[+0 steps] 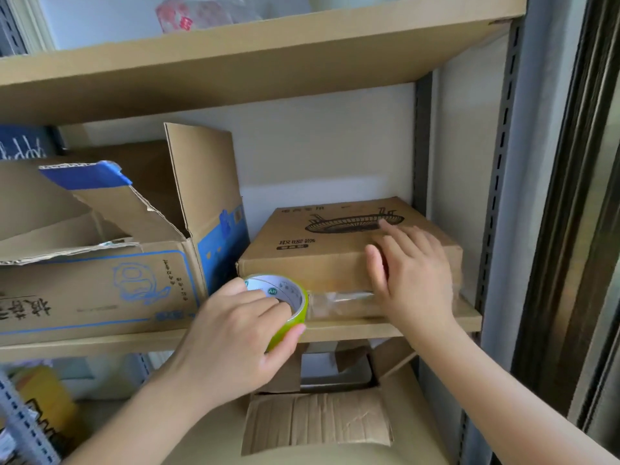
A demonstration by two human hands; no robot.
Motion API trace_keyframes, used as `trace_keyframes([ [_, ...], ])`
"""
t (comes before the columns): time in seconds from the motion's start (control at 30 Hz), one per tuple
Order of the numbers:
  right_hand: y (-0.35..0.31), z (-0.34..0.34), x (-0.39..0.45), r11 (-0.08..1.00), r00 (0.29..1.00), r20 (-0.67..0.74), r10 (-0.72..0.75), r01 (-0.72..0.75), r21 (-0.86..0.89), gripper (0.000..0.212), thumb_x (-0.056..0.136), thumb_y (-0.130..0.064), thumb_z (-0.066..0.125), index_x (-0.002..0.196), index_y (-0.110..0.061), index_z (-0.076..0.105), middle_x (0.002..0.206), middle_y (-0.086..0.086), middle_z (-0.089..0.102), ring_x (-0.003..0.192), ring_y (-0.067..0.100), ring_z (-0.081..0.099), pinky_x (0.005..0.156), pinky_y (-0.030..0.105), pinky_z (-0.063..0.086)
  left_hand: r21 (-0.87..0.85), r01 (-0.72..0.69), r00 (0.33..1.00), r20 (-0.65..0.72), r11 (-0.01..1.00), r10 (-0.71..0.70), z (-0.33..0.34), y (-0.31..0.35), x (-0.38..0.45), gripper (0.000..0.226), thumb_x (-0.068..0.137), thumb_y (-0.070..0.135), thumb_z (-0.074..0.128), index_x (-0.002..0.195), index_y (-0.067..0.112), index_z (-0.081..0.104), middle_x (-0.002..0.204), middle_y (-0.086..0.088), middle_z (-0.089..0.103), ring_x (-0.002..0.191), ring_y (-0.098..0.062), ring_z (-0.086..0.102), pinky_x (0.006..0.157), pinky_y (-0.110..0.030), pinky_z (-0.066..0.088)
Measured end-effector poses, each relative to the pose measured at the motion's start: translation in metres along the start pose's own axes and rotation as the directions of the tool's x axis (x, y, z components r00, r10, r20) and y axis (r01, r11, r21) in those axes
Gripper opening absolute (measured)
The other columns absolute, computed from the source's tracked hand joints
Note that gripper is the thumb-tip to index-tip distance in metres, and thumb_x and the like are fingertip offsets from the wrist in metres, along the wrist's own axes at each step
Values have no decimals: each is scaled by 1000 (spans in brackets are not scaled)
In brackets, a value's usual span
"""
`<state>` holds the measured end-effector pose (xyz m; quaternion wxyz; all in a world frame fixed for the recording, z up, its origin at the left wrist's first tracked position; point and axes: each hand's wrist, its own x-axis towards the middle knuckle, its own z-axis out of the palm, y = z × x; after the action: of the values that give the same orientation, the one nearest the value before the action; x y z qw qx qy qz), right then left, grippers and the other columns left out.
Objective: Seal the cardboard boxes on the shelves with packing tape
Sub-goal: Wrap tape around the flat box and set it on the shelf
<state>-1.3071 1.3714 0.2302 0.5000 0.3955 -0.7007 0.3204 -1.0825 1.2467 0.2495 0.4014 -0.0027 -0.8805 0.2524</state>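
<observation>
A flat brown cardboard box with a heater drawing on top lies on the middle shelf, at its right end. My left hand grips a roll of packing tape with a yellow-green edge, fingers through its core. A clear strip of tape runs from the roll along the box's front face. My right hand presses flat on the front right of the box, fingers spread, over the strip's far end.
A large open box with blue print and raised flaps fills the left of the same shelf. Another open cardboard box sits on the shelf below. A metal upright bounds the right side, and an upper shelf board hangs overhead.
</observation>
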Motion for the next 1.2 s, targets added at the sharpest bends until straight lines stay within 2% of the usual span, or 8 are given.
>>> trace_keyframes([
  [0.07,-13,11,-1,997,997,-15,-76,76,-3,42,103,-35,40,98,-11,73,101,5,73,95,26,65,94,40,45,0,6,1000,-5,1000,-6,3,-2,-1,39,95,37,57,61,18,50,54,4,44,52,-21,41,62,-29,22],
  [0.17,-19,22,3,995,998,-37,-40,37,-90,41,103,-35,37,83,-13,65,80,4,62,77,27,55,75,39,40,0,10,1000,-16,1000,-10,3,-6,1,43,97,42,54,61,19,48,53,3,44,52,-21,41,61,-30,27],
  [0.3,-15,28,2,987,997,-73,-36,24,-159,34,101,-33,41,81,-12,59,79,6,57,75,28,50,72,39,35,48,10,1000,23,999,-11,6,-11,6,45,93,49,58,60,22,42,50,5,41,49,-19,39,62,-28,20],
  [0.43,-13,32,2,973,996,-42,-78,67,-223,41,104,-37,37,81,-11,59,79,8,57,75,30,51,71,40,35,91,102,994,27,991,-105,6,-16,3,53,92,56,56,57,22,37,49,6,32,49,-19,32,62,-28,18],
  [0.63,16,15,-1,982,992,-46,-115,107,-154,41,104,-33,34,86,-8,60,83,11,58,78,31,50,72,41,37,-108,-110,991,66,988,118,-1,-14,-17,40,96,43,58,64,21,47,60,5,43,61,-19,40,64,-29,33],
  [0.83,19,7,3,987,995,-35,-93,88,-136,31,99,-27,39,86,-8,60,82,10,57,80,28,46,72,39,33,159,181,983,-70,971,-172,-4,-41,-33,51,91,51,56,52,19,47,44,-4,44,43,-30,42,53,-30,34],
  [1.03,16,4,3,989,997,4,-76,76,-125,35,100,-29,35,86,-8,60,83,11,58,80,31,49,73,40,36,158,298,952,29,941,-306,12,-52,-31,51,82,61,48,56,20,65,41,-5,51,39,-30,48,45,-25,37],
  [1.2,16,4,4,988,997,-14,-73,70,-135,35,99,-28,34,86,-7,60,83,12,58,80,31,48,73,40,34,175,319,942,52,931,-333,16,-47,-36,51,82,61,50,55,20,66,39,-5,47,37,-29,47,44,-23,33],
])
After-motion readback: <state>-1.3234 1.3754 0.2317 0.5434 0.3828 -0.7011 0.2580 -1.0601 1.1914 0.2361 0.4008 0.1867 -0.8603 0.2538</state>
